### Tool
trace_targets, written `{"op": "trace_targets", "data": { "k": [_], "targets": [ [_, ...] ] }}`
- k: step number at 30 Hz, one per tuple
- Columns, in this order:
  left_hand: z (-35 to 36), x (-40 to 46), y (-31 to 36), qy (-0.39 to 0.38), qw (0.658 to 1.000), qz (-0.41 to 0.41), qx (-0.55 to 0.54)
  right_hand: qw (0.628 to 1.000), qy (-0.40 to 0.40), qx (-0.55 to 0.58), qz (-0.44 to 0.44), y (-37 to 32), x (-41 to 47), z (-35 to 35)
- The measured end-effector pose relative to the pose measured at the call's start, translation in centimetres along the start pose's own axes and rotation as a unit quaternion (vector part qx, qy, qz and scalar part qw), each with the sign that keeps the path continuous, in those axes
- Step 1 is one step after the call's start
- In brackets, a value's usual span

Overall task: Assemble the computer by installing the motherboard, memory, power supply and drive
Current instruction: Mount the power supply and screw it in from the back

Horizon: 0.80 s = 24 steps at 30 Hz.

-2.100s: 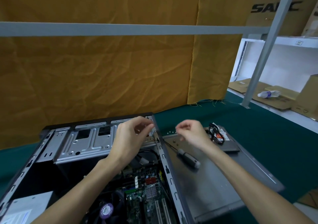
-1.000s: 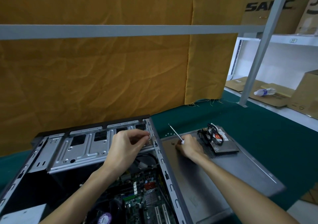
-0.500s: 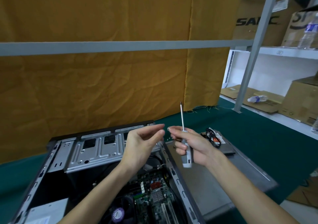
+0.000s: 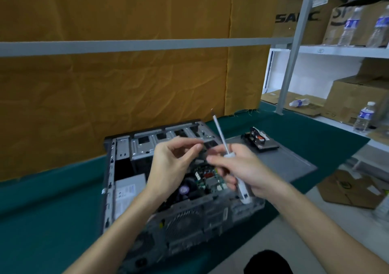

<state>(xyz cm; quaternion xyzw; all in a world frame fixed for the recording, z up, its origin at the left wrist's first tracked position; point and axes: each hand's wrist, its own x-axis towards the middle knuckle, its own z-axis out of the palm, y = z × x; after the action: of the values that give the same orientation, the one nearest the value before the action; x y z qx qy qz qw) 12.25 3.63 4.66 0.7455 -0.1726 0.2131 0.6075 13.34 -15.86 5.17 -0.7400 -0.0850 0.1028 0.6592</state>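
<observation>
What moved: The right hand [image 4: 242, 168] has picked the screwdriver [image 4: 229, 158] up off the side panel [image 4: 284, 164], where it lay a moment ago. Now it holds the tool up in the air. The left hand [image 4: 174, 162] has come away from the metal drive cage [image 4: 160, 145] and up to meet it.
Right grip: The fingers are closed around the white handle. The thin metal shaft points up and a bit away, with something small at its tip.
Left grip: The thumb and first finger are pinched close together. They may hold a tiny screw, but it is too small and blurry to tell.
Why held so: The tip points up near the left fingers. My guess is a screw is being set on the tip, so it can be carried down into the case.
Computer case: The open computer case [image 4: 109, 168] lies on its side on the green counter [image 4: 52, 210], under both hands.
Inside the case: The motherboard [image 4: 208, 179] is already in, with a round fan [image 4: 185, 189] on it. A gray box with a white label, likely the power supply [image 4: 128, 191], sits at the left.
Drive: The drive [image 4: 263, 143] is not in yet. It rests on the side panel, right of the case, with black wires piled on top.
Next: I think a screw goes in first.
</observation>
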Motion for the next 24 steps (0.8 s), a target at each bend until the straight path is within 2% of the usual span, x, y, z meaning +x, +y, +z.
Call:
{"op": "trace_targets", "data": {
  "k": [3, 6, 8, 11, 19, 24],
  "targets": [
    [-3.7, -5.7, -0.3, 0.011, 0.998, -0.033, 0.048, 0.969, 0.01, -0.248, -0.004, 2.0, -4.2, 3.7],
    [-6.5, -10.1, -0.7, 0.015, 0.993, -0.033, 0.114, 0.932, 0.021, -0.362, -0.004, 4.3, -6.2, 6.5],
    [-7.4, -11.5, -0.8, 0.022, 0.986, -0.01, 0.163, 0.909, 0.074, -0.408, -0.04, 5.6, -6.4, 7.5],
    [-7.6, -11.9, -0.9, 0.028, 0.981, 0.012, 0.189, 0.913, 0.123, -0.383, -0.061, 6.3, -6.0, 7.6],
    [-6.2, -9.3, -1.8, 0.042, 0.98, 0.033, 0.19, 0.918, 0.152, -0.361, -0.064, 6.6, -3.6, 6.9],
    [-6.6, -8.9, -2.0, 0.061, 0.983, 0.034, 0.172, 0.923, 0.142, -0.353, -0.062, 6.1, -1.5, 6.9]
  ]
}}
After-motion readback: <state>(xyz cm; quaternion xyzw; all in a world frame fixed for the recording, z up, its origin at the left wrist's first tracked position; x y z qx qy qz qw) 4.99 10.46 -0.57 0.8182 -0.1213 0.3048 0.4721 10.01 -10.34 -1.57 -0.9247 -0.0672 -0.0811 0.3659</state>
